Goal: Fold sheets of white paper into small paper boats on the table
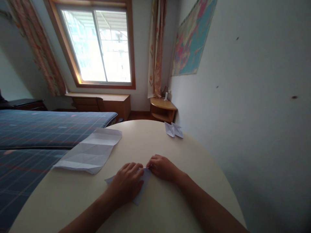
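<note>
My left hand (127,183) lies flat, fingers stretched, on a small folded piece of white paper (143,189) on the round cream table (170,207). My right hand (163,167) rests beside it with its fingers curled, pinching the paper's upper corner near my left fingertips. Most of the paper is hidden under my left hand; a tip shows at its left and a pointed flap at its right.
A larger creased white sheet (91,151) hangs over the table's left edge. A finished folded paper shape (173,130) sits at the far right rim. A plaid bed (36,136) lies left, a white wall right, a corner shelf (162,110) beyond.
</note>
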### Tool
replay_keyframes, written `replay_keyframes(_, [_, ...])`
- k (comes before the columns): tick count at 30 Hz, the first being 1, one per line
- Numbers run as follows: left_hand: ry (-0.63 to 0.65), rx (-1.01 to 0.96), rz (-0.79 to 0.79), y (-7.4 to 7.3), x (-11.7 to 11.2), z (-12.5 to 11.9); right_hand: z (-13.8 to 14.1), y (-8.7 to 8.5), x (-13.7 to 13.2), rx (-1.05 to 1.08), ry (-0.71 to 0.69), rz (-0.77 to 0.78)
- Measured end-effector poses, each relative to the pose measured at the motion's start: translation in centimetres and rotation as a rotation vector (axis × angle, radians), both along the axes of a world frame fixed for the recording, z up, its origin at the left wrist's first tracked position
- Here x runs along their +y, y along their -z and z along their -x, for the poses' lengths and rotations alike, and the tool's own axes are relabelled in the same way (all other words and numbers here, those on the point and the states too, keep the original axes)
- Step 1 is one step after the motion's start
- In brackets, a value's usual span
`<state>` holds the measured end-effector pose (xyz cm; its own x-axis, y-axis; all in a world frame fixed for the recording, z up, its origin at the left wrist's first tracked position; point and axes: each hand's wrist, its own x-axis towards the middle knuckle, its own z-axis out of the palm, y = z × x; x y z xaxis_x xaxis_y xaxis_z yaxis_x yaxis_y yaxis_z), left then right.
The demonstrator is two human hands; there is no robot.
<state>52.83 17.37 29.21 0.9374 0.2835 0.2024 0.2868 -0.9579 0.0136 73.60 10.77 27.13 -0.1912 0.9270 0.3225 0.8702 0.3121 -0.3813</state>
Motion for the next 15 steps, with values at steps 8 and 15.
replay_keyframes(8, [-0.095, 0.062, 0.153, -1.5, 1.0, 1.2, -0.2, -0.9, -0.7, -0.109, -0.076, 0.034])
replay_keyframes(15, [-0.131, -0.092, 0.190, -2.2, 4.9, 3.9, -0.5, -2.5, -1.8, -0.248, -0.020, 0.075])
